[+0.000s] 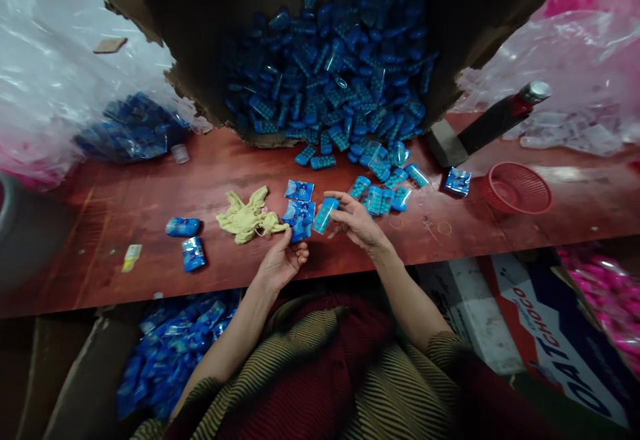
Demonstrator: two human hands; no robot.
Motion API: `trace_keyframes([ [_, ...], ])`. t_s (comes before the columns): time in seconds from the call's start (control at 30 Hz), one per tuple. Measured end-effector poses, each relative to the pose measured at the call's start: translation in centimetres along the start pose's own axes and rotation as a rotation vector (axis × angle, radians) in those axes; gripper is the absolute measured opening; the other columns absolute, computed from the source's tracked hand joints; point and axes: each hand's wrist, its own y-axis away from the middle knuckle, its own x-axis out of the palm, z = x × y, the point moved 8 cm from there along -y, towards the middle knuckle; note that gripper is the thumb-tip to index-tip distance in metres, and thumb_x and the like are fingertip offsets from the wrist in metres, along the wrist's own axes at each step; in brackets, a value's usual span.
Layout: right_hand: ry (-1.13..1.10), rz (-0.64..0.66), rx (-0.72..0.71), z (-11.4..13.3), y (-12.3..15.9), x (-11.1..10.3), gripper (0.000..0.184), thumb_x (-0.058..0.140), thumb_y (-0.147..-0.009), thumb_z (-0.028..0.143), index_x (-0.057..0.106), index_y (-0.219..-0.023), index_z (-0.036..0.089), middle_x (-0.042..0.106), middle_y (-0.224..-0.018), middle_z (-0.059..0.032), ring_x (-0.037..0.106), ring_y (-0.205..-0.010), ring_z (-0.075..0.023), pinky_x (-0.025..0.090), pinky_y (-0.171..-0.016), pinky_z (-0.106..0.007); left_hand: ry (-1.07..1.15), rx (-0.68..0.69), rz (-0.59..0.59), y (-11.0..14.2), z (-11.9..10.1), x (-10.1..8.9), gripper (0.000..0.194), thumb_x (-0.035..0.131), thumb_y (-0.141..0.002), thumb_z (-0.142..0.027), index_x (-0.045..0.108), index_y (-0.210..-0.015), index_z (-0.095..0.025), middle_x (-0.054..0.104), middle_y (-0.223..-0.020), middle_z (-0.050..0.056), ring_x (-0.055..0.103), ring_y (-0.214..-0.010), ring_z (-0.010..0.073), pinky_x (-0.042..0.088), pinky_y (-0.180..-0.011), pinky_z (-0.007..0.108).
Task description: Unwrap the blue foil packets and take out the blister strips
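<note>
My left hand (280, 261) pinches a stack of flat blue sachets (299, 219) just above the red-brown table (150, 187). My right hand (353, 219) grips one small blue capsule pack (325, 215) with its fingertips, right beside the sachets. Another blue sachet (299, 190) lies on the table just beyond my hands. A crumpled yellow cloth (247, 217) lies to the left of my left hand. Loose blue packs (380, 197) are scattered just past my right hand.
An open cardboard box (200, 60) spills a heap of blue packs (335, 73) onto the table's far side. A red mesh basket (515, 188) and a dark bottle (495, 120) sit right. Clear plastic bags flank both sides. Below the table's left edge is a box of blue sachets (175, 347).
</note>
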Motion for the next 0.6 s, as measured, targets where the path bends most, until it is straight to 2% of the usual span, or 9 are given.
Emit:
trace_keyframes([
  [0.27, -0.044, -0.012, -0.036, 0.4, 0.8, 0.7, 0.049, 0.070, -0.066, 0.028, 0.052, -0.111, 0.025, 0.061, -0.087, 0.0013, 0.061, -0.065, -0.0114, 0.056, -0.048, -0.023, -0.069, 0.059, 0.020, 0.1, -0.2, -0.1, 0.025, 0.059, -0.083, -0.037, 0.055, -0.073, -0.015, 0.060, -0.054, 0.004, 0.057, -0.045, 0.0120, 0.044, -0.041, 0.018],
  [0.6, -0.079, -0.063, -0.073, 0.8, 1.5, 0.8, 0.046, 0.070, -0.066, 0.027, 0.051, -0.109, 0.025, 0.059, -0.085, 0.0029, 0.061, -0.064, -0.0103, 0.057, -0.050, -0.023, -0.073, 0.072, 0.031, -0.1, 0.0, -0.2, 0.029, 0.057, -0.084, -0.041, 0.056, -0.072, -0.014, 0.059, -0.054, 0.003, 0.057, -0.045, 0.0121, 0.045, -0.042, 0.019],
])
